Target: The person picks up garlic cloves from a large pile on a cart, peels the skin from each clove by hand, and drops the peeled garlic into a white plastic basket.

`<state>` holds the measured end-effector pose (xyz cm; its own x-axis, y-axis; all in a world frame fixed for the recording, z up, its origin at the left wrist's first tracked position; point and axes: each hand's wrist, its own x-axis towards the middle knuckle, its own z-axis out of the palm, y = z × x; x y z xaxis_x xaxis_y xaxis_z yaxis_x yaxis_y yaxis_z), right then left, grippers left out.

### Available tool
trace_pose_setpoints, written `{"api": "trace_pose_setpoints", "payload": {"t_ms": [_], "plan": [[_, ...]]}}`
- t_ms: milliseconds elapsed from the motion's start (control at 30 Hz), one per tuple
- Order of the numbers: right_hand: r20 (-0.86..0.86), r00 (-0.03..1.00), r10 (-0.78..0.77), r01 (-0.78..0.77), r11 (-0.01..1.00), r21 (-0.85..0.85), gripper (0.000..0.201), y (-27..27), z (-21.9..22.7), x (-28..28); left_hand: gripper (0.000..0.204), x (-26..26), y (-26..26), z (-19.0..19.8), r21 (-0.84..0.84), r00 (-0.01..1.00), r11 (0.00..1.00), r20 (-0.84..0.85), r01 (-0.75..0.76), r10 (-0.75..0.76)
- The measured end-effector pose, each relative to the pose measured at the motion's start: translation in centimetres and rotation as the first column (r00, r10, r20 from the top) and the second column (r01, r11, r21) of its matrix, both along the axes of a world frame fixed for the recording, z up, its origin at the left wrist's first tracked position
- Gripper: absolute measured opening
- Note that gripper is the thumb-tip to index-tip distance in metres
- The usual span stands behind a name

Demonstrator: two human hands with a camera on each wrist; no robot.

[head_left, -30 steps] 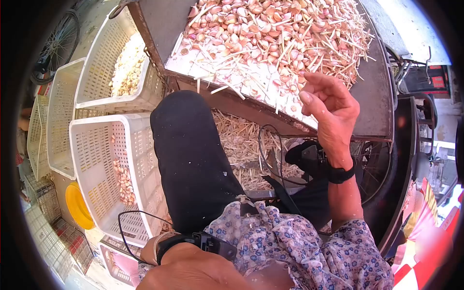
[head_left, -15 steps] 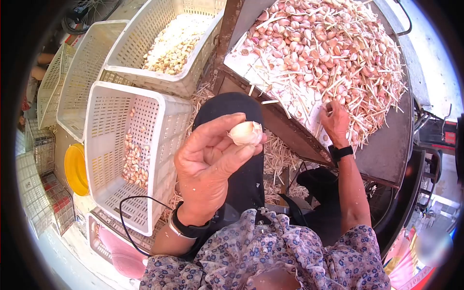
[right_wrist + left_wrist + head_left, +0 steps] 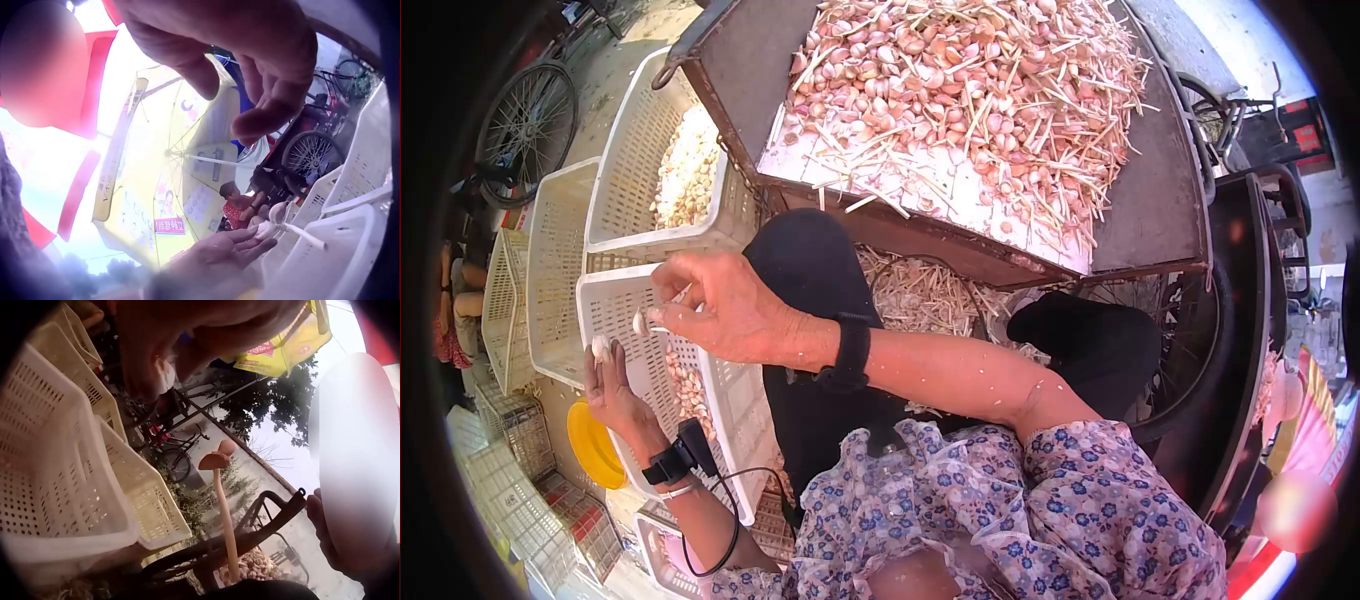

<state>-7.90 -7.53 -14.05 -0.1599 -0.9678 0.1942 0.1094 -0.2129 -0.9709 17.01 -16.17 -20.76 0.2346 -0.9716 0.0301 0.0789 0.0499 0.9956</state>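
My left hand (image 3: 622, 400) is raised beside the near white crate and pinches a whitish piece of garlic (image 3: 600, 348) at its fingertips. The same garlic (image 3: 164, 375) shows between finger and thumb in the left wrist view. Just above it in the head view, my right hand (image 3: 725, 308) reaches across the body, its fingers loosely bent. Its thumb and fingers (image 3: 256, 125) stand apart with nothing between them in the right wrist view. A pinkish garlic clove on a long pale stem (image 3: 217, 461) hangs in the air, clear of both hands.
The near white crate (image 3: 730, 440) contains loose cloves; another crate (image 3: 595, 215) behind it holds peeled-looking pale cloves. A dark table (image 3: 1150, 220) carries a heap of cloves and stems (image 3: 970, 90). A yellow basin (image 3: 595, 445) sits left. Stems litter the ground (image 3: 925, 295).
My right hand has left the edge of the clove heap and swung left across the body. The left hand, with its garlic, has moved left and away from my chest to beside the crate.
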Motion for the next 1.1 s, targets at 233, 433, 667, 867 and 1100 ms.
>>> {"api": "trace_pose_setpoints", "payload": {"t_ms": [233,433,667,867,1100], "plan": [[-0.129,0.851,-0.510,0.525,0.807,0.272,0.025,9.9,-3.7,-14.5,0.033,-5.8,2.8,2.8,-0.062,0.947,0.978,0.268,0.201,-0.177],[-0.756,0.294,-0.584,0.835,0.543,-0.095,0.021,16.5,-11.3,-28.4,0.025,-29.0,8.8,8.3,0.075,0.355,0.424,0.427,0.903,-0.832],[-0.909,0.265,-0.323,0.754,0.656,-0.013,0.016,17.0,-11.6,-29.3,0.028,-44.7,12.9,-5.9,0.009,0.215,0.394,0.827,0.919,-0.520],[-0.743,0.499,-0.445,0.732,0.675,0.087,0.021,18.9,-10.7,-31.5,0.019,-45.2,13.3,-6.0,-0.127,0.284,0.354,0.854,0.927,-0.436],[-0.916,0.120,-0.382,0.785,0.602,-0.148,0.009,16.4,-11.6,-31.4,0.021,-44.1,13.5,-3.6,0.220,0.317,0.418,0.381,0.882,-0.868]]}}
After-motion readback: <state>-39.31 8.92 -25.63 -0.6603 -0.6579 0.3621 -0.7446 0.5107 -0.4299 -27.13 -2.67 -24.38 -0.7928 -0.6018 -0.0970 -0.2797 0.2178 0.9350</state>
